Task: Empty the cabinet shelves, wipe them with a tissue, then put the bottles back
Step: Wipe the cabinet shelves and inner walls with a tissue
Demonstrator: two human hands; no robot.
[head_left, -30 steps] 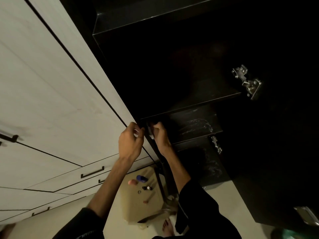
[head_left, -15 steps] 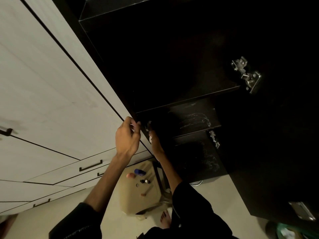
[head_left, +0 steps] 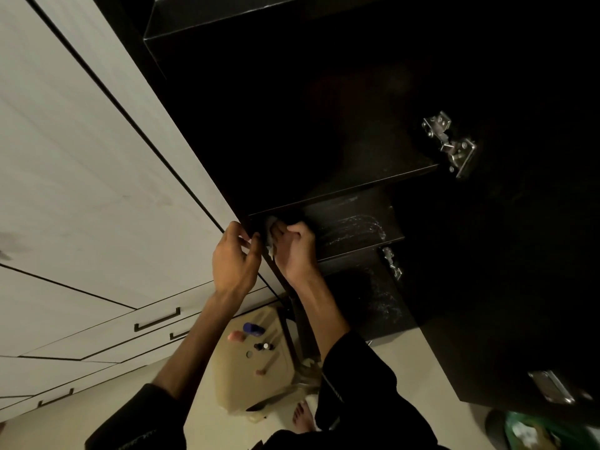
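Two bare hands work at the dark cabinet's left edge. Our left hand [head_left: 234, 258] curls its fingers round the black front edge of the cabinet side panel [head_left: 256, 237], steadying us. Just right of it, our right hand [head_left: 293, 250] pinches a crumpled white tissue [head_left: 270, 233] against the dusty black shelf [head_left: 350, 225]. We should sweep firmly rightward across the pale smears, we judge. Small bottles [head_left: 256, 336] wait below on a beige stool. We can read no writing.

Bottles [head_left: 256, 336] on stool [head_left: 240, 384] below cabinet shelves [head_left: 354, 228].
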